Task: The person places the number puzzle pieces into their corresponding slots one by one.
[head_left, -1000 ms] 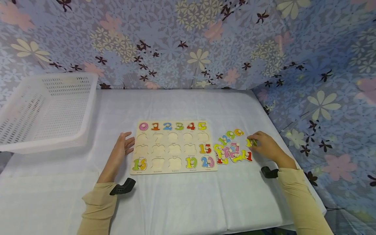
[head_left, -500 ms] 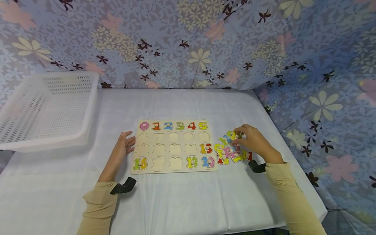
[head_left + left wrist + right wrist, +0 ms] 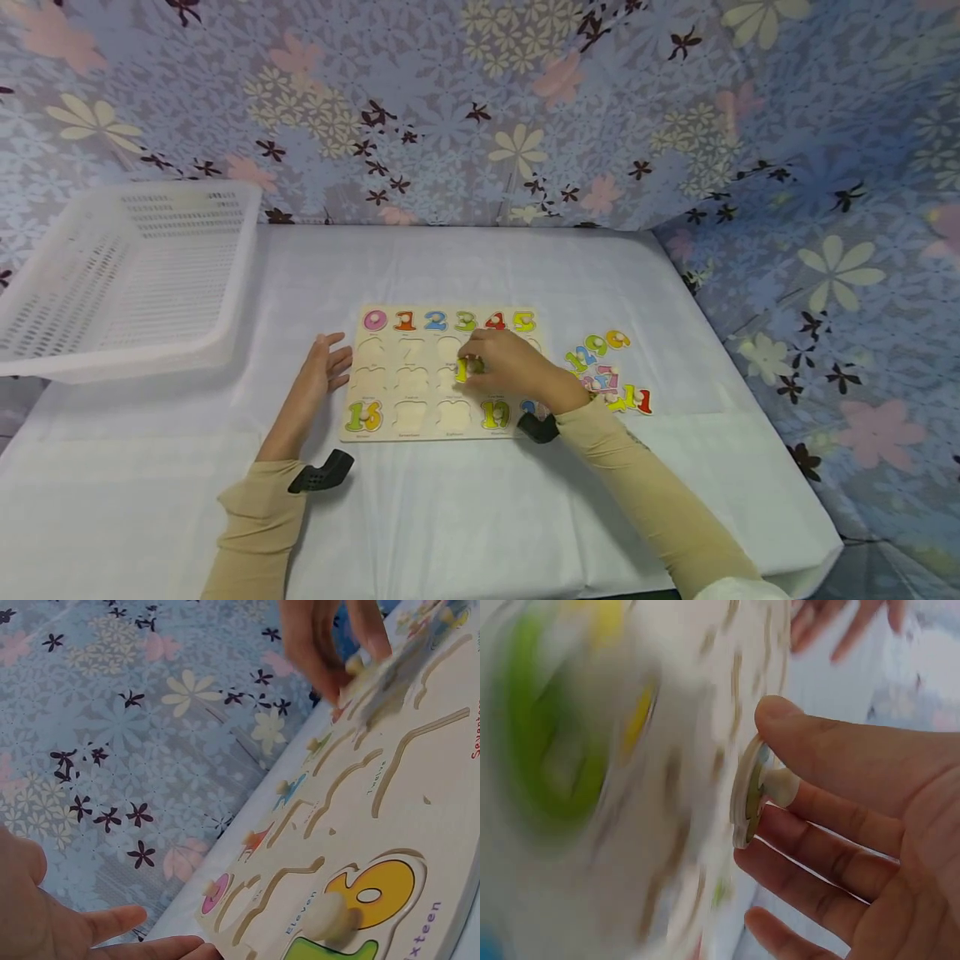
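Note:
My right hand [image 3: 513, 365] is over the middle of a wooden number puzzle board [image 3: 435, 436] and pinches a number puzzle piece [image 3: 461, 372] with a yellow 1 showing. In the right wrist view, thumb and fingers hold this puzzle piece [image 3: 748, 799] on edge by its edge and pale knob. My left hand [image 3: 324, 367] rests beside the board's left edge with its fingers extended, holding nothing. Knobbed numbers 0 to 5 fill the board's top row. The 16 [image 3: 364, 416] and 19 [image 3: 495, 414] sit in the bottom row; the right wrist partly covers the 20 [image 3: 531, 407].
Several loose number pieces [image 3: 602, 379] lie in a pile right of the board, partly hidden by the right forearm. A white perforated basket [image 3: 225, 329] stands at the table's back left. Floral cloth [image 3: 420, 117] hangs behind the table and along its right side.
My right hand has moved left from the loose pieces to over the board, carrying the puzzle piece. The left hand stays beside the board. The head view has shifted slightly.

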Motion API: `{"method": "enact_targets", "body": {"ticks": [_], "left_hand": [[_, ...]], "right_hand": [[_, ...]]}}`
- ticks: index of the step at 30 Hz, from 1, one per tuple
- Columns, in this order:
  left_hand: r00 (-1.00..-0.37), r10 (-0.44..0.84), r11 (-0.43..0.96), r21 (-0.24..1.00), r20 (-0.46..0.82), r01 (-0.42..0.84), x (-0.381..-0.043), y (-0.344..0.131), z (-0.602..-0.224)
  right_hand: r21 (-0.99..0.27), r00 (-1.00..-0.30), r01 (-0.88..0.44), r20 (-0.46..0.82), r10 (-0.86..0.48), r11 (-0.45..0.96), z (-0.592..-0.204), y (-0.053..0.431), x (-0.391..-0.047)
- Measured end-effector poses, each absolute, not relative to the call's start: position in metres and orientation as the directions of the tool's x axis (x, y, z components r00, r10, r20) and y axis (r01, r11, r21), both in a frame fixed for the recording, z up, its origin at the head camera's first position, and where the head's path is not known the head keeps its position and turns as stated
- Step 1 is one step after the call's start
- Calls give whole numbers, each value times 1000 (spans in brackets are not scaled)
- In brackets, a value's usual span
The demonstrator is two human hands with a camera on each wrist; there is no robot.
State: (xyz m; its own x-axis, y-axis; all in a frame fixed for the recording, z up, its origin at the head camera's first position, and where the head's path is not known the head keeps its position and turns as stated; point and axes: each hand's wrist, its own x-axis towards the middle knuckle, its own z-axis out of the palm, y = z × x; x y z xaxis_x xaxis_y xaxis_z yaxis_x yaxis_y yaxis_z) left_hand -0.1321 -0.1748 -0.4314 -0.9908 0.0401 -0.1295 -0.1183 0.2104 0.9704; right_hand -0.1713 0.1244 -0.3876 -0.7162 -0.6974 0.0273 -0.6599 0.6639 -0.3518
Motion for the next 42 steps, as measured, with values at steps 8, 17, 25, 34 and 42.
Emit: {"method": "enact_targets", "body": {"ticks": [8,17,25,34,42], "left_hand": [[-989,18,204,969,-143,-137,-144,-174,-454],[-989,26,191,972,-147,-140,-137,-172,-439],[-989,48,200,971,-143,-130,-127,-169,-415],[-991,61,213,972,-119,-103,-128,-173,-422],[-990,48,217,969,-130,-117,-126,-170,-419]], "right_hand": [[-279,-723,-640,-98,-684,716,-395,95,-170],[-294,-721,-649,-57,-691,702,-395,94,-169],[-293,-723,-651,-44,-690,701,-399,95,-172],[-290,-739,-642,-14,-674,710,-399,101,-169],[-327,-809,-582,141,-571,744,-399,176,-172]]}}
